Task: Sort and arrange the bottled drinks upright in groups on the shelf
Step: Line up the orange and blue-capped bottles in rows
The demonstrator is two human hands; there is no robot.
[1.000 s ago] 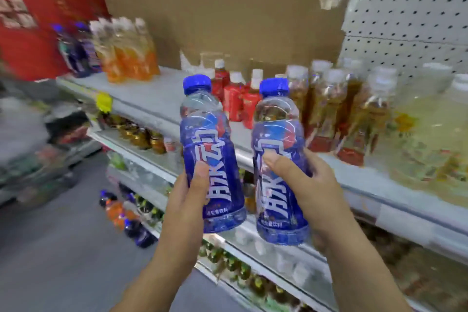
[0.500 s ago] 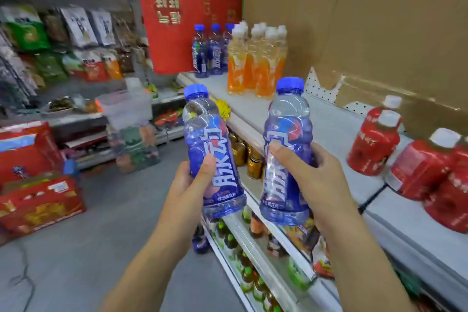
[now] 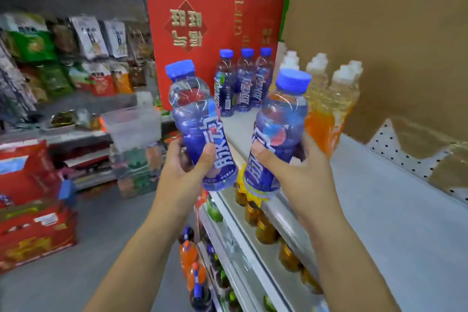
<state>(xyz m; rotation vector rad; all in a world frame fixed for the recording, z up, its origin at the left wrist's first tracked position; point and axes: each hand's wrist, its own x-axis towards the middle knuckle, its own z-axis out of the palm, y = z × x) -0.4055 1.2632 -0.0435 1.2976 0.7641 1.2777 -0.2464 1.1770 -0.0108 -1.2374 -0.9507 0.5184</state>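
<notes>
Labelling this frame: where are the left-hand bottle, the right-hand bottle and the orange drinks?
left-hand bottle (image 3: 193,114), head view, upper body
right-hand bottle (image 3: 281,115), head view, upper body
orange drinks (image 3: 319,132), head view, lower body

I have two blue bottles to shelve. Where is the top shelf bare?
Bare: a small patch in front of the three blue bottles, beside the orange bottles; a wide stretch of top shelf nearer than the orange bottles, along the cardboard backing. Crowded: the far end.
</notes>
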